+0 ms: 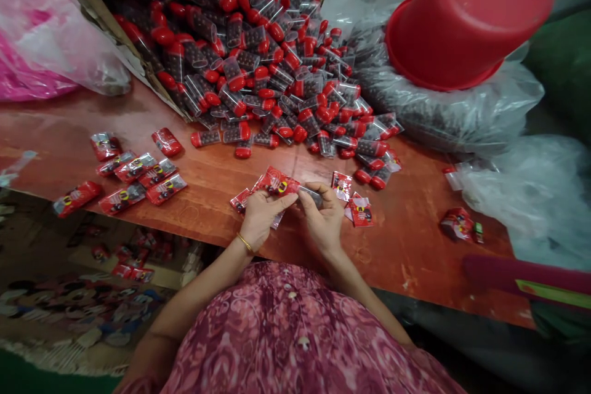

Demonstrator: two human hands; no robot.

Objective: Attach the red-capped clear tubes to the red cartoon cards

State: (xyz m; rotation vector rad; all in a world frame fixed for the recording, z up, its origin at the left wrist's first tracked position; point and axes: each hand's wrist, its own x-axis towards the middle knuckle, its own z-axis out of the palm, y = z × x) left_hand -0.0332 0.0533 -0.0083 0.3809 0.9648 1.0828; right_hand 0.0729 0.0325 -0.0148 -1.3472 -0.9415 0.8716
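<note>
My left hand (257, 220), with a thin gold bangle at the wrist, is closed on a red printed sleeve (277, 180) just above the table's front edge. My right hand (325, 221) pinches a clear, dark-patterned tube (311, 196) whose end meets the sleeve's right end. Whether the tube is inside the sleeve I cannot tell. Flat red sleeves (240, 199) lie partly hidden behind my left hand. Right of my right hand are more loose flat sleeves (361, 209). On the left lie several filled red packets (122, 198).
A large heap of red-capped clear tubes (272, 74) spills from a cardboard box (133, 61) across the table (392, 246). An upturned red bucket (466, 18) sits on a full plastic bag (443, 117) at back right. A red packet (457, 223) lies at far right.
</note>
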